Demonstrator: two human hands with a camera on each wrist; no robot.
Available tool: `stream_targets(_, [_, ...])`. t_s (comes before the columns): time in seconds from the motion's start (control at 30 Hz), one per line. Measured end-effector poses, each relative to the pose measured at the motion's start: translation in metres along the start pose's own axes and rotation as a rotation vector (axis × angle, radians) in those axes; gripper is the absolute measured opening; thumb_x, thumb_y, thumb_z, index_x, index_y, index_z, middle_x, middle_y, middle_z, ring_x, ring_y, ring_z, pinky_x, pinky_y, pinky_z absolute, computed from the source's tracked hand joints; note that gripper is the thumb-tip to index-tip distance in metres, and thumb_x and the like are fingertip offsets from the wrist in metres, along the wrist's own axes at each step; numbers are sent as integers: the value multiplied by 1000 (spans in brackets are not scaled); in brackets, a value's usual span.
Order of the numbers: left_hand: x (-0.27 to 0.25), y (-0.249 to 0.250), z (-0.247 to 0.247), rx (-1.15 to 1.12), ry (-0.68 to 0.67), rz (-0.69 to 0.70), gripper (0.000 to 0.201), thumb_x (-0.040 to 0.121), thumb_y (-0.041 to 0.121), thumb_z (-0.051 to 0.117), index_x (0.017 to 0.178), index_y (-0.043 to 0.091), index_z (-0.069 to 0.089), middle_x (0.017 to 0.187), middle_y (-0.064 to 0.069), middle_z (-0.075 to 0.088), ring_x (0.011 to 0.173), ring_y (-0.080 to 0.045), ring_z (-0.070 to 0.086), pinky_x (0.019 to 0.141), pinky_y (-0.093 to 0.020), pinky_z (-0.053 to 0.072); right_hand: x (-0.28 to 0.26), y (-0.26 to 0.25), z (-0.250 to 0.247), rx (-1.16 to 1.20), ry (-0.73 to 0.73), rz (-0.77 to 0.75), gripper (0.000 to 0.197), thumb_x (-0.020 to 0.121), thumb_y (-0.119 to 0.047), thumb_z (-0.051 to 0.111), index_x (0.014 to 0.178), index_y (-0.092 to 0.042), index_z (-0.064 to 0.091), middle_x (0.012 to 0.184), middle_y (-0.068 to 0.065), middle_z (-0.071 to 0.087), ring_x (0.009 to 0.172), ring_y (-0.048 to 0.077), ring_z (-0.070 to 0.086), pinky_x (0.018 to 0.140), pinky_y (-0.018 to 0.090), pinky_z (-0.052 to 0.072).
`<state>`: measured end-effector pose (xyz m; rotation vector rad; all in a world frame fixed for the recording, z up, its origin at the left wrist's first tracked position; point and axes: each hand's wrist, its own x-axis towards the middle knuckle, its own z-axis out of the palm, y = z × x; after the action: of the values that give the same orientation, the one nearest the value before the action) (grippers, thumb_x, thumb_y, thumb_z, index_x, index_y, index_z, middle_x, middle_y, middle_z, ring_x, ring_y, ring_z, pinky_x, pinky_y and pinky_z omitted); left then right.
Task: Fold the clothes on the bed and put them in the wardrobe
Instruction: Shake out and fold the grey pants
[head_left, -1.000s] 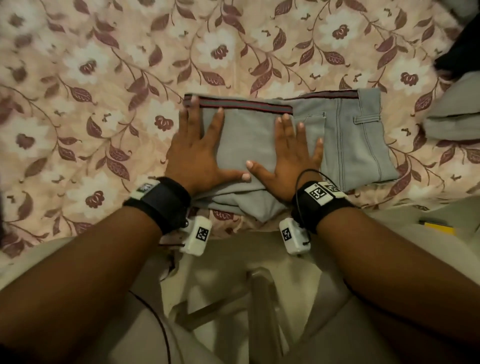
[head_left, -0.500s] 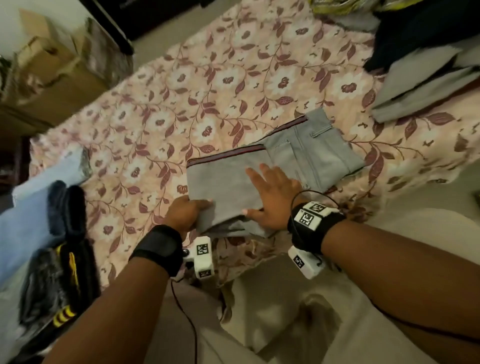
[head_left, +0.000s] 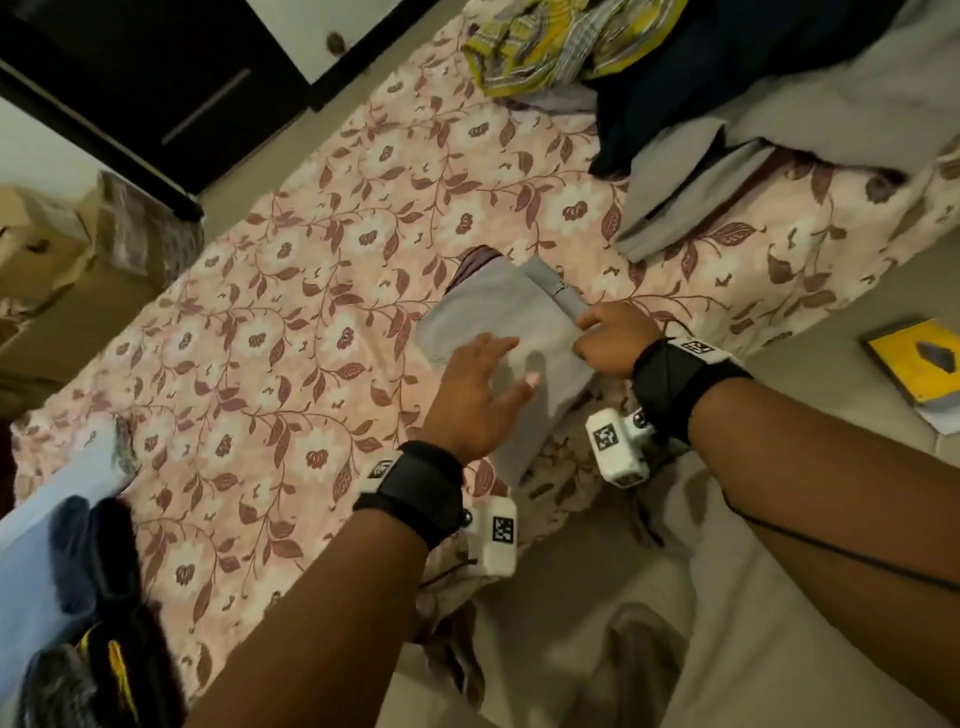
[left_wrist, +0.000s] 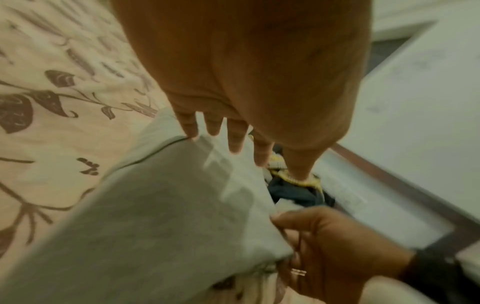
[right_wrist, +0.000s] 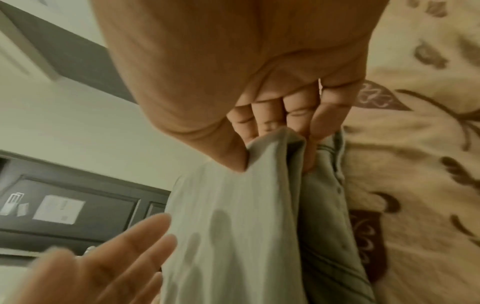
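The folded grey trousers (head_left: 493, 317) (left_wrist: 161, 222) (right_wrist: 233, 216) lie near the front edge of the floral bed (head_left: 291, 322). My right hand (head_left: 610, 338) (right_wrist: 275, 135) pinches their right edge between thumb and fingers and lifts it slightly. My left hand (head_left: 480, 384) (left_wrist: 233, 135) hovers over the top of the bundle with straight, spread fingers; whether it touches the cloth is unclear. The left hand (right_wrist: 111, 259) shows blurred in the right wrist view, and the right hand (left_wrist: 330, 253) appears low in the left wrist view.
Unfolded clothes lie at the bed's far right: a yellow checked garment (head_left: 550, 41), a dark one (head_left: 665, 93) and grey ones (head_left: 691, 192). A folded stack (head_left: 47, 561) sits at the left. A dark wardrobe (head_left: 130, 78) stands beyond the bed. A yellow book (head_left: 919, 364) lies on the floor.
The trousers got one more fold, the left part laid over the right. My right hand went from pressing flat to pinching the right edge. My left hand let go and opened above the bundle.
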<state>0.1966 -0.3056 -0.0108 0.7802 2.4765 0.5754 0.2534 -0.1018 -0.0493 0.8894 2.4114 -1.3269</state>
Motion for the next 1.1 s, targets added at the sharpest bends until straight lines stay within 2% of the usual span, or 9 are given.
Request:
stream_targets(0.17, [7,-22,37,358,113,-23,89,86,83,49,159,44,18,173,2,-7,158,-35,-11,122,-71,11,19,12,5,-67,71,61,22,81,-27,57,94,-12,67,104,14,66,104,37,63,77,29,44])
stream_targets(0.27, [23,-26,42,327,119,-47,109,74,96,46,162,48,3,171,5,-24,156,-33,-25,120,-67,-5,26,9,5,-144,62,99,42,73,-34,53,105,-11,67,111,16,67,101,38,63,76,30,44])
stream_targets(0.4, [55,-30,46,379,-39,-82,121,65,97,56,160,52,-4,169,4,-31,152,-36,-34,121,-71,-9,30,6,7,-69,32,129,64,72,-45,50,130,-18,55,132,16,56,118,41,55,100,44,43])
stream_targets(0.57, [64,-32,46,303,-94,-41,114,67,97,52,160,55,2,168,3,-32,150,-34,-38,114,-63,-23,37,0,9,98,3,189,83,66,-64,67,132,-15,58,126,11,64,109,33,63,91,39,55])
stream_targets(0.63, [55,-36,33,108,-49,-23,100,77,86,53,162,48,15,173,2,-17,156,-30,-24,119,-63,-15,39,-2,6,169,-50,201,63,69,-49,77,118,-12,68,114,8,70,97,28,67,86,38,59])
stream_targets(0.73, [19,-44,13,-324,204,-117,68,90,61,68,151,41,44,167,3,32,155,-20,25,125,-56,24,39,-5,0,292,-103,160,49,71,-39,84,111,-13,73,106,5,74,93,27,71,90,42,59])
stream_targets(0.83, [-40,-49,1,-674,390,-256,35,94,43,74,127,41,63,134,12,64,127,-6,58,109,-39,49,30,-20,-2,454,-188,93,38,83,-30,80,115,-12,70,109,9,75,95,28,72,91,43,59])
stream_targets(0.93, [-108,-47,-2,-868,296,-282,29,99,32,68,128,29,66,117,15,73,108,-1,68,85,-18,54,9,-33,7,467,-240,7,37,83,-31,80,115,-20,67,112,2,74,100,23,71,91,40,59])
stream_targets(1.1, [-172,-66,9,-1150,287,-319,41,86,53,73,119,29,74,117,-7,74,101,-29,69,90,-49,56,-61,-53,63,691,-40,46,23,94,-22,68,115,-12,71,101,3,76,82,21,74,65,29,59])
